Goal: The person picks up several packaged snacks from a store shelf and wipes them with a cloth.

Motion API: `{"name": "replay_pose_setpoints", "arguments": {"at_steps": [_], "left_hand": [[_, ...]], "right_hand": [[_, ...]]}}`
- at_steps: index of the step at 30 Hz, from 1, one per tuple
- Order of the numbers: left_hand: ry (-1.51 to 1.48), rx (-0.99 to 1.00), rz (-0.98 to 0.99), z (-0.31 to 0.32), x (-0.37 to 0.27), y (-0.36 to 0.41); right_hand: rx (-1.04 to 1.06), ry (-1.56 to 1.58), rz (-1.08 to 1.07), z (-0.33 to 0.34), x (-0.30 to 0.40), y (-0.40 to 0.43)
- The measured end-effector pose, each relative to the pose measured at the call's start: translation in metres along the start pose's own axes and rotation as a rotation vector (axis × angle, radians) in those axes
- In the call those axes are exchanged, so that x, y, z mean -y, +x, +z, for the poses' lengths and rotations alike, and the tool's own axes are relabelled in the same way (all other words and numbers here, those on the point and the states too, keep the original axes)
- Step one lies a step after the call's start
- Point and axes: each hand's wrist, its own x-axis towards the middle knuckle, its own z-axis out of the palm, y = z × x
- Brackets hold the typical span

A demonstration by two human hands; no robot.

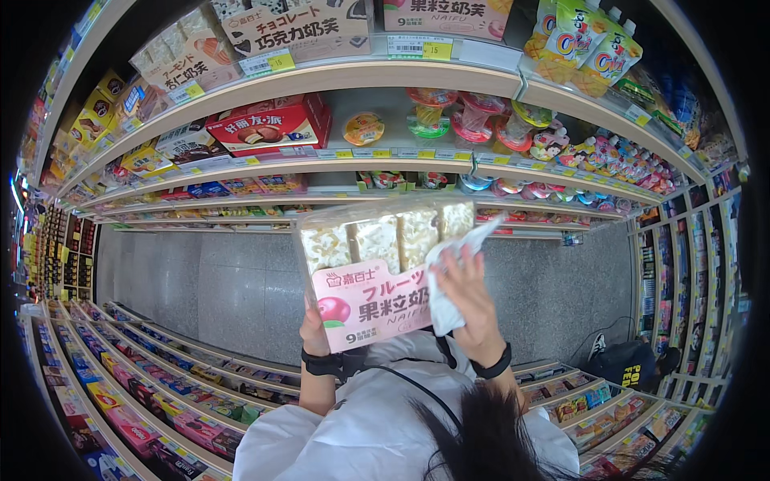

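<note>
A clear plastic pack of nougat-like snack bars [379, 240] with a pink printed sleeve is held up before my chest, its front tilted up to the camera. My left hand [314, 330] grips it by the lower left edge, the fingers partly hidden behind. Against the right part of the front, my right hand [472, 294] presses a white cloth or wipe [446, 300]. Its fingers lie over the cloth, and one corner sticks out past the pack's upper right.
In front rise shelves [421, 69] with similar snack boxes [301, 30], a red pie box [271, 123], jelly cups [364, 128] and drink pouches [589, 45]. Behind me are more stocked shelves [150, 367]. A person in dark clothing [625, 364] is low at the right, on the grey floor [541, 288].
</note>
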Motion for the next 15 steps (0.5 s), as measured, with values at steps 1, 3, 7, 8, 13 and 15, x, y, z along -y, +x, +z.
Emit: {"name": "replay_pose_setpoints", "arguments": {"at_steps": [1,3,7,8,13,15], "left_hand": [[0.013,-0.043,0.018,-0.001,0.001,0.002],[0.04,-0.072,0.035,0.0,0.0,0.006],[0.109,-0.079,-0.035,0.004,-0.006,0.008],[0.108,-0.077,-0.035,0.009,-0.004,0.01],[0.166,-0.034,-0.017,0.039,-0.002,0.015],[0.215,0.0,-0.031,0.045,-0.002,0.014]], "right_hand": [[0.023,0.123,0.015,0.002,0.002,-0.005],[0.053,0.217,0.036,0.011,-0.005,-0.022],[0.011,0.555,0.228,0.01,-0.015,-0.046],[-0.057,0.776,0.403,0.007,-0.019,-0.052],[-0.779,0.73,0.574,0.01,-0.008,-0.029],[-0.68,0.585,0.365,0.009,0.01,-0.004]]}}
